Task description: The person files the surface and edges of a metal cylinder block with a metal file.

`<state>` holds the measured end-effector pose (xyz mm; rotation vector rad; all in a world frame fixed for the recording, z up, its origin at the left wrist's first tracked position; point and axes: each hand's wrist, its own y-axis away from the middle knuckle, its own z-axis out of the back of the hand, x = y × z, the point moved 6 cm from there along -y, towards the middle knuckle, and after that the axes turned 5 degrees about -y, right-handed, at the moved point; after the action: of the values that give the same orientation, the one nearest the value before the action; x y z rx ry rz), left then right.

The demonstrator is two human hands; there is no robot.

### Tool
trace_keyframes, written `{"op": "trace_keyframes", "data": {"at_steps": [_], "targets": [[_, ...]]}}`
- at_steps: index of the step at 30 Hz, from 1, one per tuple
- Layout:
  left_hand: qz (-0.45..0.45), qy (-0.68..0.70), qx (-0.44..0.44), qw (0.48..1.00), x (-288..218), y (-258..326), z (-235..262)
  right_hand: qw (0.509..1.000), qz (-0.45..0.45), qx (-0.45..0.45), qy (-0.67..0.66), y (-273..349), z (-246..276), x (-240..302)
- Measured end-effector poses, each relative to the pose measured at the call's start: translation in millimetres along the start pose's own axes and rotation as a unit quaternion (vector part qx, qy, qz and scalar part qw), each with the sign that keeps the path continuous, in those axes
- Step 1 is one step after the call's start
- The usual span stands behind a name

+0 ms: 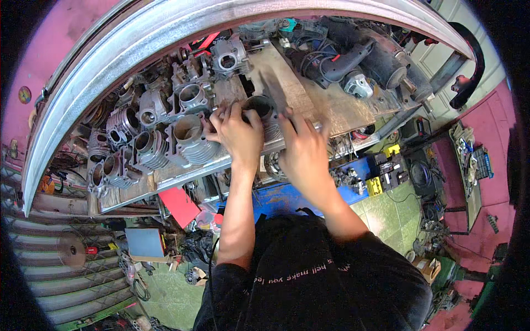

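Observation:
A grey metal engine cylinder (270,126) with a dark round bore stands at the front of the workbench. My left hand (240,135) is closed on its left side, fingers bent at the rim. My right hand (303,146) is at the cylinder's right side, fingers curled and partly smeared by motion. A blurred dark streak runs up from its fingertips, and what the fingers hold cannot be made out. Just left of my left hand stands another finned cylinder (190,138) with its bore facing up.
Several more cylinders (149,146) crowd the bench's left half. A cylinder (229,58) stands farther back on the wooden bench top (339,105). A dark power tool (345,63) lies at the back right. A pale metal beam (232,19) arches overhead. Below is a blue surface (281,198).

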<state>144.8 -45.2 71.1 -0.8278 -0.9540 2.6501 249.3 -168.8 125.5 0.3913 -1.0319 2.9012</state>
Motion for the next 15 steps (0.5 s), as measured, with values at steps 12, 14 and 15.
{"op": "trace_keyframes", "data": {"at_steps": [12, 14, 15], "targets": [[-0.001, -0.012, -0.025, 1.000, -2.5, 1.5, 1.2, 0.999, 0.003, -0.005, -0.035, -8.5, 7.1, -19.4], [0.011, -0.017, 0.013, 1.000, -3.6, 0.2, -1.1, 0.997, -0.028, -0.040, -0.068, -22.3, -5.8, -27.2], [0.011, -0.024, 0.027, 0.999, -5.8, 0.2, -1.1, 0.996, -0.031, -0.045, -0.069, -18.7, -7.3, -27.0]]}}
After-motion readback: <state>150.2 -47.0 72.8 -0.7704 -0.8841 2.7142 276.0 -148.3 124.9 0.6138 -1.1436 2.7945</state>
